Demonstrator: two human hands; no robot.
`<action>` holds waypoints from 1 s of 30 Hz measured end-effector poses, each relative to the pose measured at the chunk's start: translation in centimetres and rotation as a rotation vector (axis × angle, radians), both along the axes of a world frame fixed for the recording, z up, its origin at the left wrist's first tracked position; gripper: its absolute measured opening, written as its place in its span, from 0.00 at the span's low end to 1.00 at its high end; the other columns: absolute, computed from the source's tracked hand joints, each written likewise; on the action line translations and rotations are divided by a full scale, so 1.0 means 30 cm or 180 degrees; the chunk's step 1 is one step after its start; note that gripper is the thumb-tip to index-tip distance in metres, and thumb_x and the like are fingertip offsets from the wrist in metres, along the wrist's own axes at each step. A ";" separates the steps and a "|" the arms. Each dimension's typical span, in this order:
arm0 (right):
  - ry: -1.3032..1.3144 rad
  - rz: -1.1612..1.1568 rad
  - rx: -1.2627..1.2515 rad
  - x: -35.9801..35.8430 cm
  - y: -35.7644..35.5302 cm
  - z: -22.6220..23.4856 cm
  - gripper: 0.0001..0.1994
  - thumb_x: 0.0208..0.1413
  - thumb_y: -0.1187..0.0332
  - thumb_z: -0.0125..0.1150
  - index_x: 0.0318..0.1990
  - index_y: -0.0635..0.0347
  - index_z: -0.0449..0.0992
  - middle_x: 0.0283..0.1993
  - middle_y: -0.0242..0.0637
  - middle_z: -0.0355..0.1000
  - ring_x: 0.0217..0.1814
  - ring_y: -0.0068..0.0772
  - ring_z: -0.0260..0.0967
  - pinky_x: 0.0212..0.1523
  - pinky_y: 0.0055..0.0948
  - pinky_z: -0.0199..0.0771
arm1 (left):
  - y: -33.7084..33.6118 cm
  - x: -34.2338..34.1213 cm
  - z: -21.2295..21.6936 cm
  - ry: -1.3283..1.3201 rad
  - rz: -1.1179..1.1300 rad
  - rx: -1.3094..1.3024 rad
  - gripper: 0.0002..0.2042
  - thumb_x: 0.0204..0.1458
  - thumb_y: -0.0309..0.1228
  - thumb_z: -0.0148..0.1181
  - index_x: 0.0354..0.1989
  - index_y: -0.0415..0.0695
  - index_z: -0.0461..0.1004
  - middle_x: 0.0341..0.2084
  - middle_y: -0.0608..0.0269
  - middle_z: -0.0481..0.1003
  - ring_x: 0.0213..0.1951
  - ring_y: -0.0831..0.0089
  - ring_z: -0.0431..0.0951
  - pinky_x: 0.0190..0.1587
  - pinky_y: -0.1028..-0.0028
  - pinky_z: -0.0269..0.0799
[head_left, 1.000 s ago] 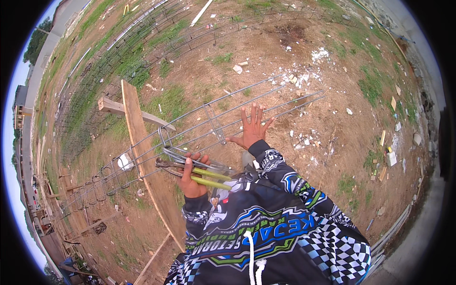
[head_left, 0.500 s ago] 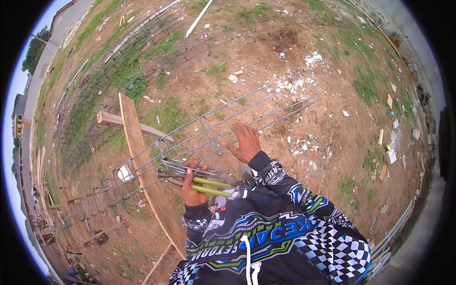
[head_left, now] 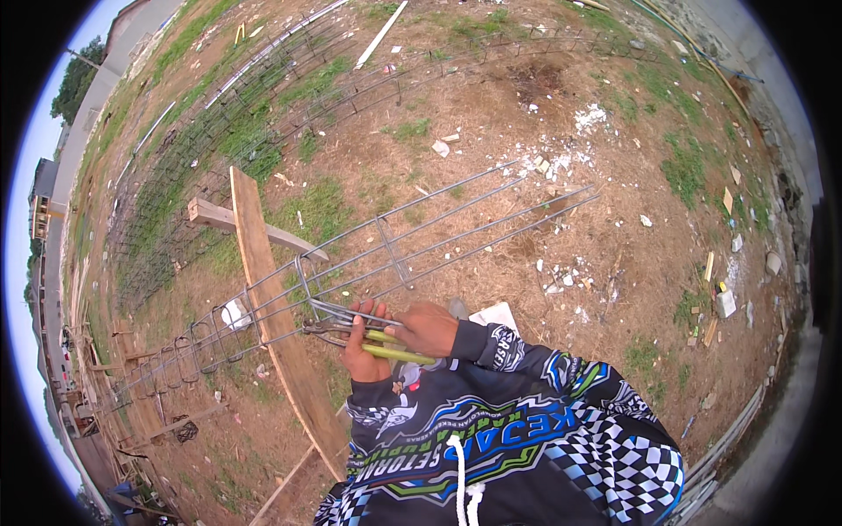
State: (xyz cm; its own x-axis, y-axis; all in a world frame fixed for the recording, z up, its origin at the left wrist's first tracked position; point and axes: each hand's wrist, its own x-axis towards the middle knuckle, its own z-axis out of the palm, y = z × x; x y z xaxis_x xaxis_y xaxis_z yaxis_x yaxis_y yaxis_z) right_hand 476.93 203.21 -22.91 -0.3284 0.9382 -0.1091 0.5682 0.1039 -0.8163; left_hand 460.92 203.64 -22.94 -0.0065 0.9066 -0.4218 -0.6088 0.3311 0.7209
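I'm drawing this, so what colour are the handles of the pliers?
The pliers' handles are yellow-green; they show best in the head view.

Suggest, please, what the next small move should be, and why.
Perhaps the right hand should ease one of the steel loops free: the left hand holds them bunched together with the pliers, and the right hand, fingers curled, is right at the bunch's end.
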 end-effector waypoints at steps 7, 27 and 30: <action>0.0530 -0.1228 0.0668 0.012 -0.039 0.006 0.14 0.60 0.60 0.52 0.39 0.63 0.75 0.25 0.47 0.71 0.30 0.49 0.70 0.33 0.42 0.68 | 0.001 0.001 0.000 -0.0038 -0.0281 -0.0161 0.19 0.61 0.35 0.50 0.57 0.41 0.61 0.48 0.52 0.72 0.50 0.58 0.74 0.54 0.57 0.70; 0.0777 -0.5296 0.0518 1.241 -0.127 -0.398 0.16 0.61 0.63 0.44 0.34 0.68 0.74 0.20 0.38 0.71 0.22 0.30 0.68 0.30 0.31 0.67 | 0.036 -0.088 0.035 0.0267 0.0253 -0.0045 0.10 0.61 0.34 0.51 0.47 0.46 0.68 0.38 0.56 0.76 0.37 0.61 0.79 0.43 0.61 0.75; 0.1564 -0.5152 0.0062 1.257 -0.043 -0.441 0.16 0.61 0.62 0.44 0.33 0.66 0.74 0.19 0.37 0.70 0.19 0.27 0.65 0.21 0.27 0.64 | 0.017 -0.107 0.009 0.0351 0.0293 -0.0081 0.10 0.60 0.34 0.51 0.47 0.46 0.68 0.38 0.56 0.76 0.37 0.61 0.79 0.43 0.60 0.75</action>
State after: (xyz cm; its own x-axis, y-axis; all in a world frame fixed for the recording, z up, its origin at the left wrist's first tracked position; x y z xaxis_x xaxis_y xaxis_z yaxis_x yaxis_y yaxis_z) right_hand 514.64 201.91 -36.13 0.9041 0.3217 -0.2814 -0.1945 -0.2766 -0.9411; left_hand 457.70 204.14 -22.67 -0.1368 0.8892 -0.4367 -0.5549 0.2964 0.7773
